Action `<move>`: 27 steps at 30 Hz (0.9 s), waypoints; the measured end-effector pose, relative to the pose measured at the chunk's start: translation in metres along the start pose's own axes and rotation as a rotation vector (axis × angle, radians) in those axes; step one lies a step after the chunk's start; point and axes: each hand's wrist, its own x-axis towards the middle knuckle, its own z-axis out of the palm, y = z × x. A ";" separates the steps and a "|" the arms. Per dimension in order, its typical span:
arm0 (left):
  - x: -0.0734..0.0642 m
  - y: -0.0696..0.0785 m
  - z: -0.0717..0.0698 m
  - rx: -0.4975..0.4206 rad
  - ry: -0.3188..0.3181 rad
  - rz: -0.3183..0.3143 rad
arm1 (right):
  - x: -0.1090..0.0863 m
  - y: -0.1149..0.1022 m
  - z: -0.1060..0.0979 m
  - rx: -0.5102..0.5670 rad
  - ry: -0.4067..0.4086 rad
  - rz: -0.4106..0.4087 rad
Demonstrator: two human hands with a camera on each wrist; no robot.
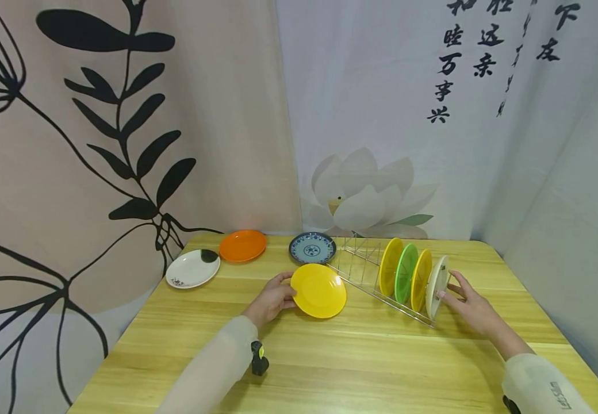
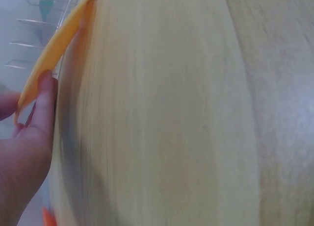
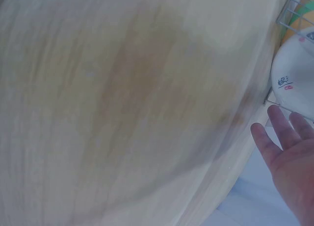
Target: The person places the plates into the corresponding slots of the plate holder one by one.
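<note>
My left hand [image 1: 274,299] pinches the left edge of a yellow plate [image 1: 319,291]. In the left wrist view that plate [image 2: 55,47] is tilted, with the thumb on one face and the fingers on the other. A wire dish rack [image 1: 366,282] holds two yellow plates, a green plate [image 1: 406,270] between them, and a white plate [image 1: 437,286] at the right end, all on edge. Beside this white plate is my right hand [image 1: 467,305], its fingers spread. The right wrist view shows the fingertips [image 3: 275,113] close to the white plate's printed face [image 3: 297,74].
A blue-patterned plate [image 1: 312,248] lies by the rack's left end. Further left are an orange plate [image 1: 242,246] and a white plate with a dark patch [image 1: 190,273]. The wooden table [image 1: 361,368] meets a curtain behind and another on the right.
</note>
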 end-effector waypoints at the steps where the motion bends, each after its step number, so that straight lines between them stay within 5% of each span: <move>1: 0.000 0.000 0.000 -0.002 -0.001 -0.003 | 0.000 0.000 0.000 -0.001 0.000 -0.001; 15: -0.001 0.006 -0.006 -0.026 -0.071 0.016 | -0.001 -0.001 0.000 0.006 0.004 -0.002; 27: -0.001 0.018 -0.014 -0.044 -0.046 0.063 | -0.001 -0.001 0.000 0.016 -0.007 0.011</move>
